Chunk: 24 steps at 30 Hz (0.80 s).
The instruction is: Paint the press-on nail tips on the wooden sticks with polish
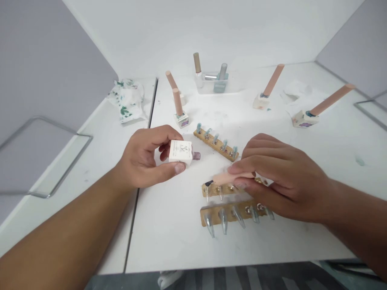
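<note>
My left hand point(154, 155) grips an uncapped white nail polish bottle point(180, 151), tilted so its threaded neck points right. Between the thumb and fingers of my right hand point(278, 177) is the peach-handled nail polish brush point(226, 177). Its dark tip is at the left end of the middle wooden strip point(215, 191), by a clear nail tip point(207, 193); whether they touch I cannot tell. My right hand hides part of that strip. A front wooden strip point(215, 216) carries several translucent nail tips, and a slanted strip point(215, 146) behind carries several teal ones.
Two peach-capped bottles point(182, 119) stand behind my left hand. Two more bottles point(261, 100) with slanting peach caps are at the back right. A clear plastic tray point(208, 86) holds polish bottles at the back. Stained crumpled tissue point(128, 100) lies at the left.
</note>
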Motion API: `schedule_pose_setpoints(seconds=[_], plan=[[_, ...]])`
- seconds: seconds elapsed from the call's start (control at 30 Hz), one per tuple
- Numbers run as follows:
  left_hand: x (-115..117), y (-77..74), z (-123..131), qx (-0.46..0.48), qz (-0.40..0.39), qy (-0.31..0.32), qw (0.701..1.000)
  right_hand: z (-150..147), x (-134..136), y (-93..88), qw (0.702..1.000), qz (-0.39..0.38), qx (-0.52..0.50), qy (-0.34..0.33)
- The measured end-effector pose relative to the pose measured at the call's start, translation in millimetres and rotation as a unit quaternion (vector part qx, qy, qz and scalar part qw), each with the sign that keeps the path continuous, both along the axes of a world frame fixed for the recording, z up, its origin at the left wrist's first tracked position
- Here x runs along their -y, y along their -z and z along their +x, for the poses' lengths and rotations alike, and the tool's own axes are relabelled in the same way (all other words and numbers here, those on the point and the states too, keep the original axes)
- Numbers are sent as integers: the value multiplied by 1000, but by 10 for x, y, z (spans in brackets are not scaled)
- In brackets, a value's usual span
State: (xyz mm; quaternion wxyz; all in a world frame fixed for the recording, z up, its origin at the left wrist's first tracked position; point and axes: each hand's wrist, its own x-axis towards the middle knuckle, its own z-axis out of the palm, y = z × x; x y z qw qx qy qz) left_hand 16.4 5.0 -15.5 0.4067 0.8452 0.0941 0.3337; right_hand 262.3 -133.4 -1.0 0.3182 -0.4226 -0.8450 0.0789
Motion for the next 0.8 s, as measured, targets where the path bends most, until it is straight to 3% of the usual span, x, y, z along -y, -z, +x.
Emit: schedule_pose_setpoints(seconds=[0.23, 0.5, 0.63, 0.8], plan=[[10, -29, 5, -4, 10, 4, 1000, 35, -20, -24, 999, 11, 6, 39], [15, -18, -4, 2, -8, 3, 1000, 74, 30, -22, 978, -18, -176, 110], [44, -12, -7, 6, -57, -4, 998, 77, 46, 12, 962, -44, -216, 164], [36, 38, -36, 40, -106, -2, 994, 69, -5, 32, 932, -92, -302, 175]])
